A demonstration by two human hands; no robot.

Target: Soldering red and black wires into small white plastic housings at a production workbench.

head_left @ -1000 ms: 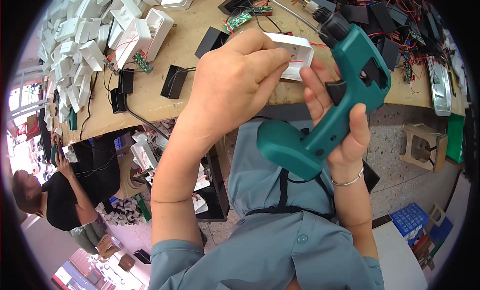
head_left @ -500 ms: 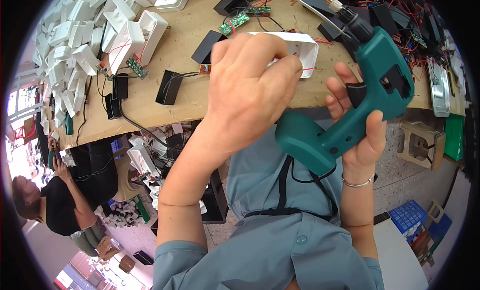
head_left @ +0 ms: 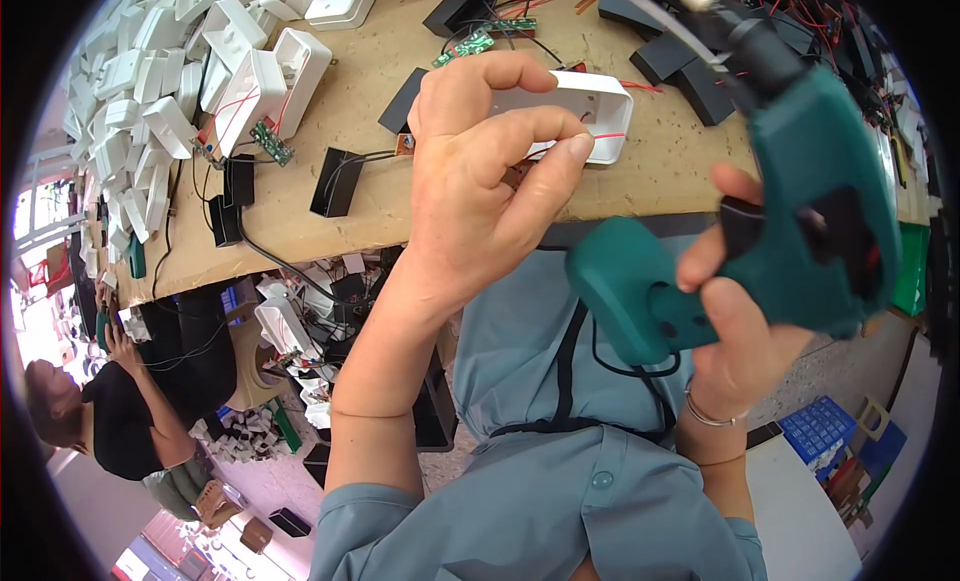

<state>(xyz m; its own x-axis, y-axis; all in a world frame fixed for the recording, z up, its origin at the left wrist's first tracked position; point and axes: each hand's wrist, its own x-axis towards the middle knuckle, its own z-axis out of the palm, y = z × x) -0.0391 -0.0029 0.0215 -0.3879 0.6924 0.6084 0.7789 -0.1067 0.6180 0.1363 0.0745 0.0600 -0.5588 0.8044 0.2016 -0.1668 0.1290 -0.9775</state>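
Observation:
My left hand (head_left: 475,156) is over a white plastic box shell (head_left: 612,111) lying open side up on the workbench. Its thumb and a finger pinch together at a red wire (head_left: 608,136), whose end sticks out past the thumb inside the shell. The fingers cover much of the shell. My right hand (head_left: 745,326) is wrapped around the grip of a green cordless drill (head_left: 820,201), with a finger near the black trigger. Its chuck points up and away to the far left, and motion blurs the drill.
White shells (head_left: 130,101) are heaped at the left of the workbench (head_left: 380,41). Open black boxes (head_left: 337,181) with cables and green circuit boards (head_left: 270,141) lie nearer. Black boxes (head_left: 690,81) and red wires fill the far right. A co-worker (head_left: 130,411) sits at the left.
My right hand has brought the drill nearer and to the right, tilting it. My left hand's upper fingers have uncurled somewhat, uncovering more of the shell.

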